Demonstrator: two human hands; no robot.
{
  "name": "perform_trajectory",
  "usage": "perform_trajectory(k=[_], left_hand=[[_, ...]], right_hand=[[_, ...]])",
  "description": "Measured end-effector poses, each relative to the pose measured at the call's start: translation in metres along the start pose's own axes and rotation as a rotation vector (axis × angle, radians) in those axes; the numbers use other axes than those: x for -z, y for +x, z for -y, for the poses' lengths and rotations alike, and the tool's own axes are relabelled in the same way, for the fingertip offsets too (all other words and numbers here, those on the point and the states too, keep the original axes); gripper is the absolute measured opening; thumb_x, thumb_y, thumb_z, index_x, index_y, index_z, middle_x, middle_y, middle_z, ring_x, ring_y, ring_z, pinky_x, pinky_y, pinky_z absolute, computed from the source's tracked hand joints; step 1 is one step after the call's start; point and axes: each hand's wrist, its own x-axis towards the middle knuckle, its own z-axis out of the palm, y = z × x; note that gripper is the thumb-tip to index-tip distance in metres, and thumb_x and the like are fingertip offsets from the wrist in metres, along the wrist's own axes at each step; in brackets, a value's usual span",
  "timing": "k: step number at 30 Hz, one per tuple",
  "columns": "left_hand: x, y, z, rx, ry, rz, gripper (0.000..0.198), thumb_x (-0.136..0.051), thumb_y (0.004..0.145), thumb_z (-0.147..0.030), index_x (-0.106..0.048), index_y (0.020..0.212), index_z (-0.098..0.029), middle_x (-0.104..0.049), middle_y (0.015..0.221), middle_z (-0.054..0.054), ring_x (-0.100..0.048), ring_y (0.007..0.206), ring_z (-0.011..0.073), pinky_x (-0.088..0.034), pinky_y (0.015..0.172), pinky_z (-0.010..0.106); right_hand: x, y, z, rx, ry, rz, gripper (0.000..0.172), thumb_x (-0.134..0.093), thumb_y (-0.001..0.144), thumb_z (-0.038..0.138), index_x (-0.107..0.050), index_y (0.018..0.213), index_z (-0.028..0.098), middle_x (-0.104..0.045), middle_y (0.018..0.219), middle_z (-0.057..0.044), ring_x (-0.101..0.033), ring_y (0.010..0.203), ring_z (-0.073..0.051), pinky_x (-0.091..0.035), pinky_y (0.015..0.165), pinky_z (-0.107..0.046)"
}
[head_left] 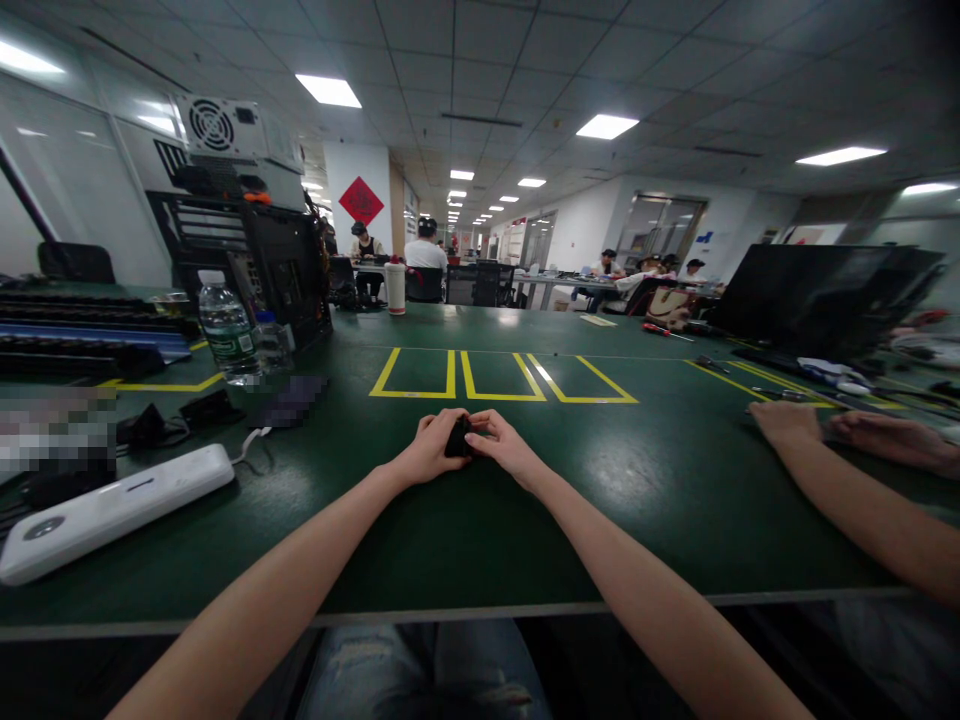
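Note:
My left hand (429,447) and my right hand (504,443) meet on the green table (465,530), just in front of me. Both have their fingers curled round a small black object (458,437) held between them. What the object is I cannot make out. Three yellow taped rectangles (499,377) lie on the table just beyond my hands.
A white power strip (112,510) lies at the left, with black cables, two water bottles (229,335) and a black computer case (255,260) behind. Another person's forearms and hands (847,440) rest on the table at the right. More people sit at desks far back.

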Motion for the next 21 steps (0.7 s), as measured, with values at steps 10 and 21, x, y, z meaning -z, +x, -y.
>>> perform_trajectory(k=[10, 21], left_hand=[[0.001, -0.001, 0.001, -0.007, -0.005, 0.004, 0.057, -0.059, 0.066, -0.027, -0.03, 0.115, -0.023, -0.043, 0.11, 0.005, -0.041, 0.104, 0.0213, -0.023, 0.093, 0.04], [-0.001, 0.0, 0.003, -0.003, -0.003, -0.005, 0.057, -0.059, 0.065, -0.028, -0.03, 0.114, -0.023, -0.044, 0.11, 0.005, -0.042, 0.104, 0.0211, -0.023, 0.093, 0.04]], right_hand=[[0.001, -0.002, 0.004, -0.012, 0.009, 0.058, 0.032, -0.06, 0.066, 0.03, -0.047, 0.093, 0.02, -0.052, 0.098, -0.002, -0.05, 0.092, -0.016, -0.04, 0.082, -0.036], [-0.003, -0.003, 0.008, -0.031, -0.002, -0.002, 0.031, -0.058, 0.067, 0.032, -0.046, 0.094, 0.021, -0.051, 0.098, -0.003, -0.05, 0.092, -0.017, -0.04, 0.081, -0.037]])
